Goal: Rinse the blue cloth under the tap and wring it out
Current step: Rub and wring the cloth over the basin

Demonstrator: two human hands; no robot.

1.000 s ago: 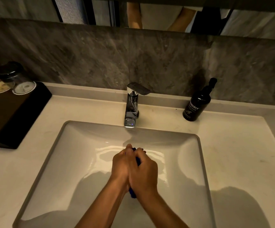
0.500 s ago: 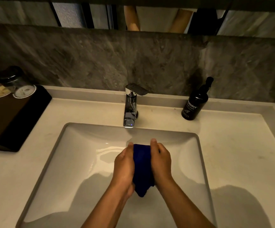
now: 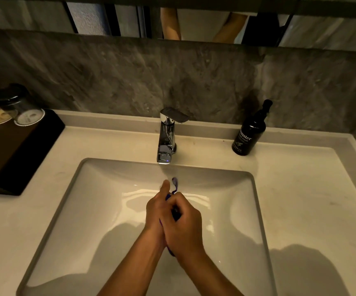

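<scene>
The black pump bottle, standing on the desk beyond and right of the grip, carries white lettering: "unster", first letter cut off, then "hand wash". Smaller print below is illegible.

Dim, warm light from above/behind the person. Glare streaks on wet sink floor; arm shadows fall on basin and counter (lower right). Wide-angle bend at edges. Glasses at left soft, cloth tip blurred.
</scene>
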